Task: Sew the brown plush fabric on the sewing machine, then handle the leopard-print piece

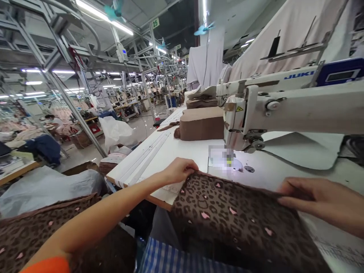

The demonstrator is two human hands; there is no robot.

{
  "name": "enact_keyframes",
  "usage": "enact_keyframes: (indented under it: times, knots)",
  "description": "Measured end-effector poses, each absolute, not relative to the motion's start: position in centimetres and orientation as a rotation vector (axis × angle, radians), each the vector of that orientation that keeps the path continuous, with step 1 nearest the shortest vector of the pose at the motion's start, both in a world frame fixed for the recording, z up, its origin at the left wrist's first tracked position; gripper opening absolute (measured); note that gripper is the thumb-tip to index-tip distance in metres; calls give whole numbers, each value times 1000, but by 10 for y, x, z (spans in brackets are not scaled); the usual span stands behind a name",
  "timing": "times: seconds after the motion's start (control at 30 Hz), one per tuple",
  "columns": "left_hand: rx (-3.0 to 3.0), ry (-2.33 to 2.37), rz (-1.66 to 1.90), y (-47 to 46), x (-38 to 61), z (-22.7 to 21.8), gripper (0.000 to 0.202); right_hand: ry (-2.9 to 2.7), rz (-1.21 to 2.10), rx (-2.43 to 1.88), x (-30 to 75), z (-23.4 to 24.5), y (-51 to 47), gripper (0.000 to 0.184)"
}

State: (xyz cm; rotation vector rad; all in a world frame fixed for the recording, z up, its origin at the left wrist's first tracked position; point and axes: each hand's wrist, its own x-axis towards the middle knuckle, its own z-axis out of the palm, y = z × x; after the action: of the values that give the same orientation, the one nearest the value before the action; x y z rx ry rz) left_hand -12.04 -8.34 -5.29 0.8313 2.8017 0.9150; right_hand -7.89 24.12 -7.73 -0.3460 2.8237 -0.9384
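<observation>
A brown leopard-print fabric piece (227, 212) with small pink spots hangs between my two hands over the table's front edge and my lap. My left hand (180, 169) pinches its upper left corner. At the upper right edge, my right hand (315, 197) grips the same fabric between thumb and fingers. Just beyond the stretched top edge is the lit needle area of a white sewing machine (295, 110); the needle itself is blurred out. The fabric lies in front of the presser area, apart from it.
A stack of brown cut pieces (201, 123) stands on the white sewing table (148, 151) behind the needle. More leopard-print fabric (34, 235) lies at lower left beside clear plastic (54, 189). A second machine (256, 81) stands behind. A person (54, 121) sits far left.
</observation>
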Motion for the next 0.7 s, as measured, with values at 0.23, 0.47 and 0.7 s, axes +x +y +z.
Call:
enact_keyframes:
  times: [0.23,0.47,0.7]
  knots:
    - [785,2858,841,-83,-162,-56,17,2810,-995,-274,-104,-70,228,40]
    - [752,2735,849,-82,-172,-51,19,2858,-973,-278,-105,-63,229,40]
    - [690,2675,848,-74,-172,-49,16,2920,-889,-365,-111,-82,235,36]
